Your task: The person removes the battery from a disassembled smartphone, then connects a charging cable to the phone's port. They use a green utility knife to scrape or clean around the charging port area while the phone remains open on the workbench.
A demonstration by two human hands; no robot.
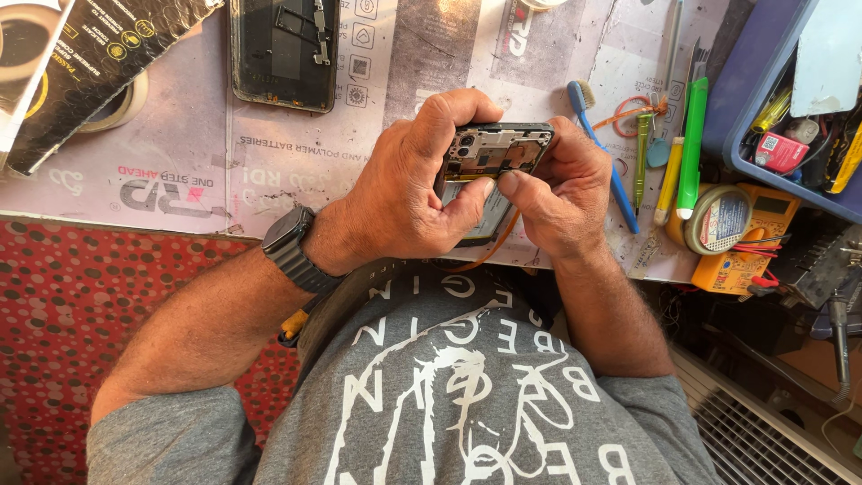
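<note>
While my left hand [409, 193] and right hand [557, 193] both clasp the opened black smartphone [496, 153], its long axis tilts toward the workbench's near edge.

We see a workbench [180, 180] covered with a pale printed mat, lit by warm, strong light. Against its near edge hangs a red cloth [81, 305] dotted with pale spots. Right of the workbench top, a blue plastic bin [750, 108] sits at the far corner. Below the workbench's right end, we make out a dark shadowed gap and a pale slatted grille [763, 431]. Walls and windows lie outside our view.
</note>
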